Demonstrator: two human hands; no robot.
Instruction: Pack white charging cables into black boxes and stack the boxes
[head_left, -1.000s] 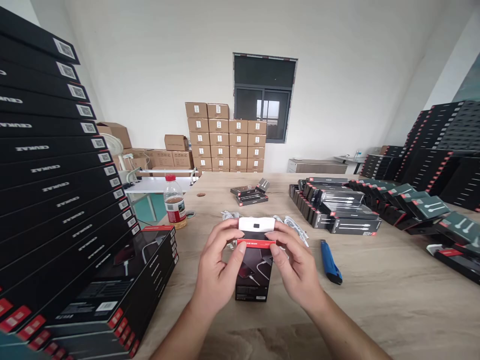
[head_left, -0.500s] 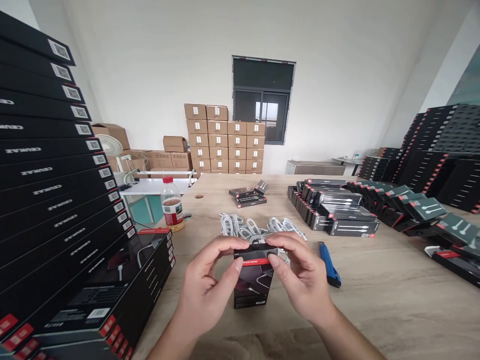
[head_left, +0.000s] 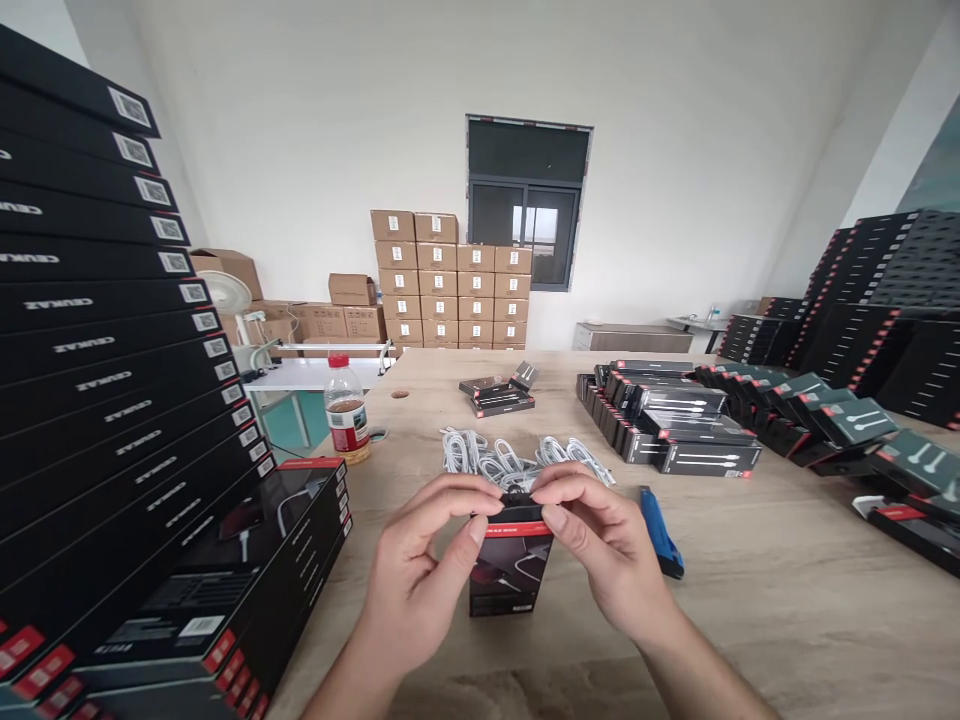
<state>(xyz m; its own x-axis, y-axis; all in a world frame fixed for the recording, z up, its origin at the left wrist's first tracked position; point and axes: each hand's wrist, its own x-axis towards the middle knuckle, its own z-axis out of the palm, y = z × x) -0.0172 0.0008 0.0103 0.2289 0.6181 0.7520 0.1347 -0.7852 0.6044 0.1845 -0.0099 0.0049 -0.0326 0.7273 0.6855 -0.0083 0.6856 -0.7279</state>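
A black cable box (head_left: 510, 572) with a red stripe and a picture of a white cable stands upright on the table in front of me. My left hand (head_left: 426, 575) pinches the left corner of its top end, thumb in front and fingers behind. At the right corner my right hand (head_left: 609, 560) does the same, its fingers bent over the top edge. The flap at the top lies between my fingertips, partly hidden by them. Just behind the box lie coiled white cables (head_left: 510, 462). A blue box cutter (head_left: 660, 532) rests to the right of my right hand.
Tall stacks of black boxes (head_left: 112, 380) rise close on the left, beside a bottle with a red cap (head_left: 346, 415). Packed cable boxes (head_left: 709, 458) stand in rows at the right. A few boxes (head_left: 502, 402) lie farther back; brown cartons (head_left: 439, 280) are stacked by the wall.
My fingers have shifted slightly on the top end of the box, and the right thumb has moved a little up and right. The box stands in nearly the same place.
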